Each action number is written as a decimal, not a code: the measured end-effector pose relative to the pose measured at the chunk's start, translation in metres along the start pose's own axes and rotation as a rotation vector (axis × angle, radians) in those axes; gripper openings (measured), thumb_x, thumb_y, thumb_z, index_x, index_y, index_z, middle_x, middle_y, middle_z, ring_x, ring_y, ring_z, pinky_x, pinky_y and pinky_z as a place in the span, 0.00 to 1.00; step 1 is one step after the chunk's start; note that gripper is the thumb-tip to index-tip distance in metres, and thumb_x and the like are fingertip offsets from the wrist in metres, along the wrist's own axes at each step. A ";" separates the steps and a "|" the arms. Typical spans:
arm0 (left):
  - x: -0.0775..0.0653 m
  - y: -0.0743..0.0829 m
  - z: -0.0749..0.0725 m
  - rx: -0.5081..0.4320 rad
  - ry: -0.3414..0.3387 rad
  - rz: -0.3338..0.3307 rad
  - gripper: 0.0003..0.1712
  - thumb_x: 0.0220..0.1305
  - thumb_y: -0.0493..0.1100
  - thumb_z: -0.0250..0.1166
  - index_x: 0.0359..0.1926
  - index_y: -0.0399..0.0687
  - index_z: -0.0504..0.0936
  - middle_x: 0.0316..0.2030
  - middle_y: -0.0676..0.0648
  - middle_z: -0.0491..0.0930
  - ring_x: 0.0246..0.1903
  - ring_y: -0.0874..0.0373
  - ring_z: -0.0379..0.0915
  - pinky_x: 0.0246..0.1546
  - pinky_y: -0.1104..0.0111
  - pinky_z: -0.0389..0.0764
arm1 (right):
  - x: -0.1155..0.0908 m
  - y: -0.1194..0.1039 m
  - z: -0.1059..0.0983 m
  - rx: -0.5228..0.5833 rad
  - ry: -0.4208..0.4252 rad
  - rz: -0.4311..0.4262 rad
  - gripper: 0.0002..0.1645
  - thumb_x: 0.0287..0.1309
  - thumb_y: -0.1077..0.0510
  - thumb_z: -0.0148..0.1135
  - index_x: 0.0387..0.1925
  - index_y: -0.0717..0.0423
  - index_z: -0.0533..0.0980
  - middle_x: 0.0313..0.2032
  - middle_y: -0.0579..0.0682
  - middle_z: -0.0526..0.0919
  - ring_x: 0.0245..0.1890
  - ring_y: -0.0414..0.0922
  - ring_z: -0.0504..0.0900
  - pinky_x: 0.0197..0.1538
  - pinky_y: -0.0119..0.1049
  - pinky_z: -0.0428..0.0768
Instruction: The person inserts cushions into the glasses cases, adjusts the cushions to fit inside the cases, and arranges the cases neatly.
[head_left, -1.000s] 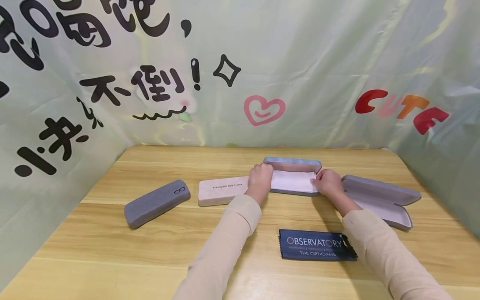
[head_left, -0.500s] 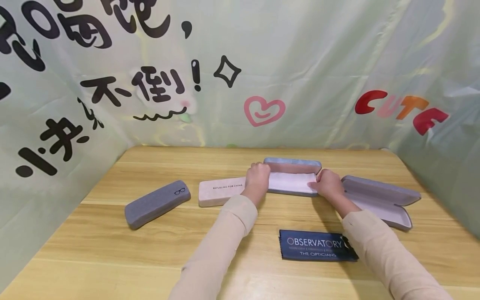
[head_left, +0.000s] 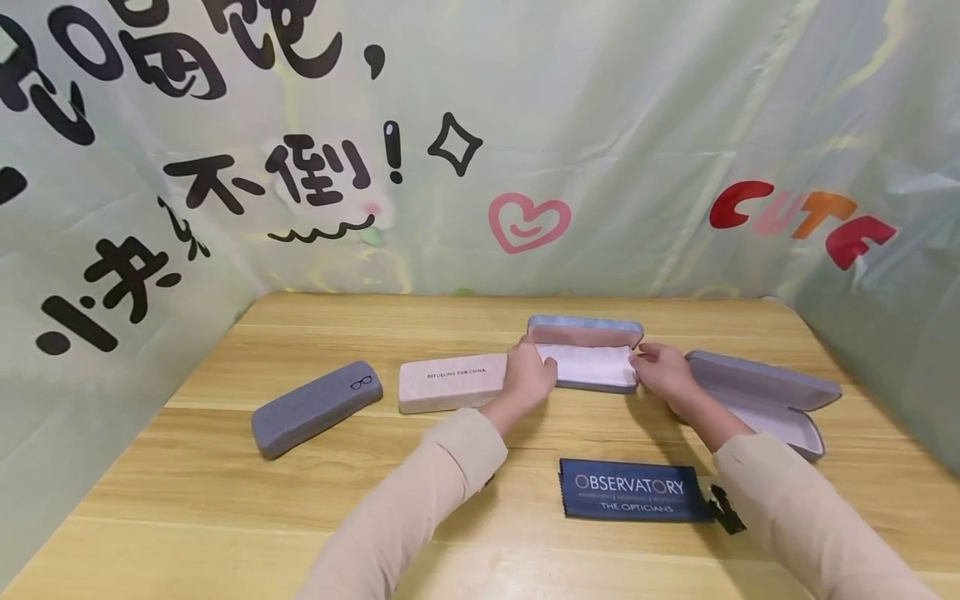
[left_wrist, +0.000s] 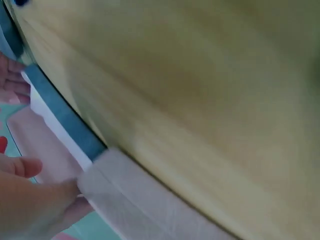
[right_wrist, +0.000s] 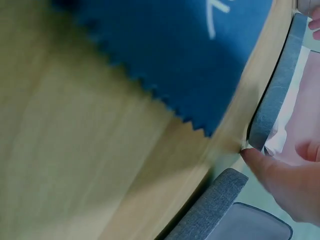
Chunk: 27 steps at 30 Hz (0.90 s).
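Note:
A blue-grey glasses case (head_left: 587, 322) stands with its lid raised at the back, a white cloth (head_left: 588, 365) lying flat in its pink-lined base. My left hand (head_left: 529, 375) is at the case's left end, thumb apart from the fingers, beside a closed pink glasses case (head_left: 453, 383) that it partly covers. At the right end is my right hand (head_left: 663, 372), its fingertips near the corner of the base. In the right wrist view its index finger (right_wrist: 260, 162) reaches the case's corner, thumb spread away. Neither hand pinches the cloth.
Right of my right hand, a grey glasses case (head_left: 765, 383) stands with its lid up. A closed grey case (head_left: 318, 408) lies at the left. Nearer to me is a dark blue printed cloth (head_left: 633, 490) with zigzag edges, close to my right sleeve.
Both hands have loosened from the ends of the blue-grey case. The left thumb has come away, and the right fingers have left the white cloth and shifted right.

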<state>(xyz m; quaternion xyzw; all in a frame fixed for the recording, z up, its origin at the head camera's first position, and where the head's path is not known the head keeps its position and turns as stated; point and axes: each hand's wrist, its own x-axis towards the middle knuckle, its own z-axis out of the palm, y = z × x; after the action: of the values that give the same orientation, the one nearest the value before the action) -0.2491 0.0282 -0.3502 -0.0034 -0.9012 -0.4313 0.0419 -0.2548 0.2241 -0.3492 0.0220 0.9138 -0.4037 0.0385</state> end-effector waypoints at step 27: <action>-0.017 -0.014 0.009 -0.046 -0.099 0.018 0.36 0.52 0.34 0.60 0.63 0.30 0.60 0.53 0.35 0.74 0.50 0.46 0.74 0.53 0.61 0.76 | -0.014 0.006 -0.003 -0.010 -0.106 -0.036 0.35 0.67 0.57 0.43 0.64 0.79 0.48 0.63 0.75 0.55 0.65 0.66 0.56 0.64 0.54 0.61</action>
<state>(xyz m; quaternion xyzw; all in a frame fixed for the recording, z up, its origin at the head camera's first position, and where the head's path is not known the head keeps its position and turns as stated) -0.2336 0.0263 -0.3681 -0.0337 -0.8919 -0.4509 0.0011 -0.2408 0.2301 -0.3501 -0.0163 0.9127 -0.4005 0.0798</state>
